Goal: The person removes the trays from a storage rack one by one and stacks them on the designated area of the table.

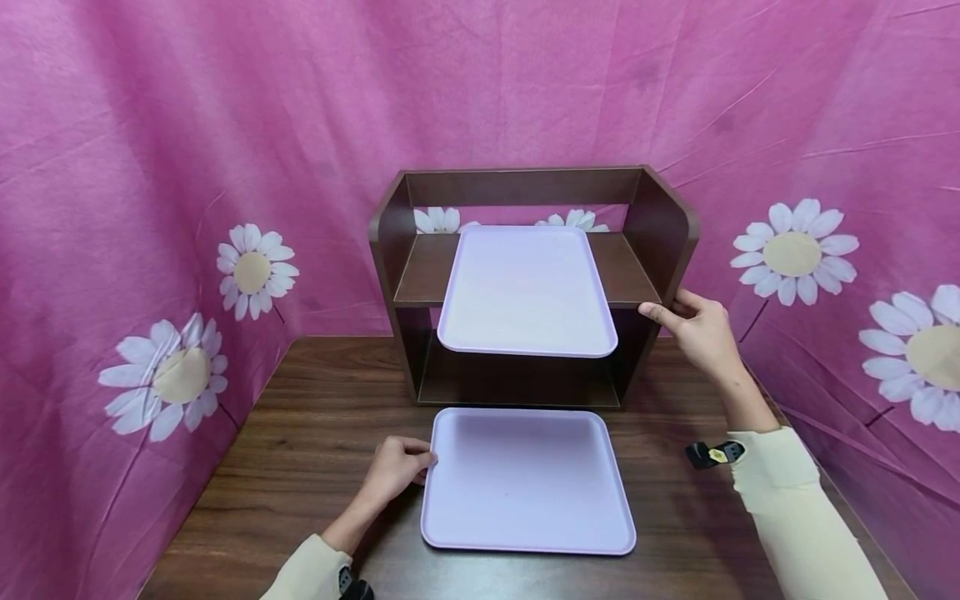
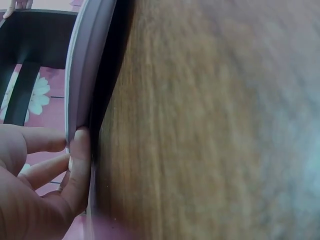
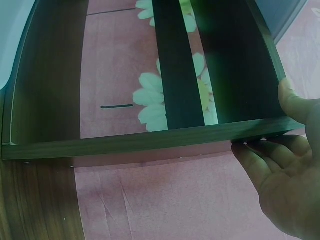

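Note:
A pale lilac tray [image 1: 525, 483] lies on the table in front of a dark brown two-level shelf unit [image 1: 663, 225]. My left hand [image 1: 393, 468] pinches this tray's left rim between thumb and fingers; the left wrist view shows the tray edge [image 2: 87, 65] between them, close over the tabletop. At the unit's right side, my right hand [image 1: 705, 337] grips the side panel [image 3: 150, 142], thumb at the front of the middle board and fingers around the outside. A second lilac tray [image 1: 525, 292] rests on that middle board, its near end jutting past the front edge.
The wooden table [image 1: 315, 417] runs up to a pink curtain [image 1: 315, 100] printed with large white flowers, which hangs behind and along both sides. Below the jutting tray, the unit's lower compartment [image 1: 517, 379] faces me.

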Available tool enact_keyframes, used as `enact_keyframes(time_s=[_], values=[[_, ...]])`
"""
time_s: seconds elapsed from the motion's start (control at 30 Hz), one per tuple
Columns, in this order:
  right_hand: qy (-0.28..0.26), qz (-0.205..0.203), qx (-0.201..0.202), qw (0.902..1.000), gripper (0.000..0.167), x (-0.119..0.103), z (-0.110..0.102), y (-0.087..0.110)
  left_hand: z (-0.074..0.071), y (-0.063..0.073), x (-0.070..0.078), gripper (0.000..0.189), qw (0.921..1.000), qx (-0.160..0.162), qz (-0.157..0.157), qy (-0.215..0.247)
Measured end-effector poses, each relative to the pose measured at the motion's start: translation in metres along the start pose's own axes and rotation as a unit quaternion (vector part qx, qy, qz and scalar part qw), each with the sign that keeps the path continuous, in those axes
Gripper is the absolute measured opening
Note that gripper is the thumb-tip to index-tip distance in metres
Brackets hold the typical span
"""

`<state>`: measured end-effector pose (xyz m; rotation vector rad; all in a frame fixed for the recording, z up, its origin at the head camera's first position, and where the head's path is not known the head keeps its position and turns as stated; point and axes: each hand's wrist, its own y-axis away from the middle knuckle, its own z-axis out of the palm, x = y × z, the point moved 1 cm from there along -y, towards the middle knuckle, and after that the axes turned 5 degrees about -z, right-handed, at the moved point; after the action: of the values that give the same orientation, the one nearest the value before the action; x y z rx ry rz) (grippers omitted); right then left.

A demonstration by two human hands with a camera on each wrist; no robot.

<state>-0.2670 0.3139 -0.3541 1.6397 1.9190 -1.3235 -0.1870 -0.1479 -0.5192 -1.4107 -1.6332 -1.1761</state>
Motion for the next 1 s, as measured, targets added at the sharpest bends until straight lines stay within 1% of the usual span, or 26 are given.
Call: enact_keyframes(time_s=[0.13, 0.33, 0.63, 1.0], values=[[0.002, 0.003, -0.002, 1.0000, 0.049, 0.0003, 0.0000, -0.0005, -0.0002, -0.0006, -0.0010, 0.017, 0.9997, 0.008, 0.014, -0.017], [-0.002, 0.009, -0.007, 0.9999, 0.051, 0.0016, 0.0003, -0.0013, -0.0001, -0.0005, -0.0009, 0.013, 0.9995, 0.008, 0.027, -0.013], [0.000, 0.003, 0.000, 1.0000, 0.048, -0.0002, 0.0003, -0.0003, -0.0009, -0.0010, -0.0001, 0.014, 0.9998, 0.010, 0.014, -0.014], [-0.001, 0.009, 0.000, 1.0000, 0.048, 0.0022, 0.0005, -0.0003, -0.0020, -0.0005, 0.0016, 0.015, 0.9999, 0.009, 0.006, -0.004]])
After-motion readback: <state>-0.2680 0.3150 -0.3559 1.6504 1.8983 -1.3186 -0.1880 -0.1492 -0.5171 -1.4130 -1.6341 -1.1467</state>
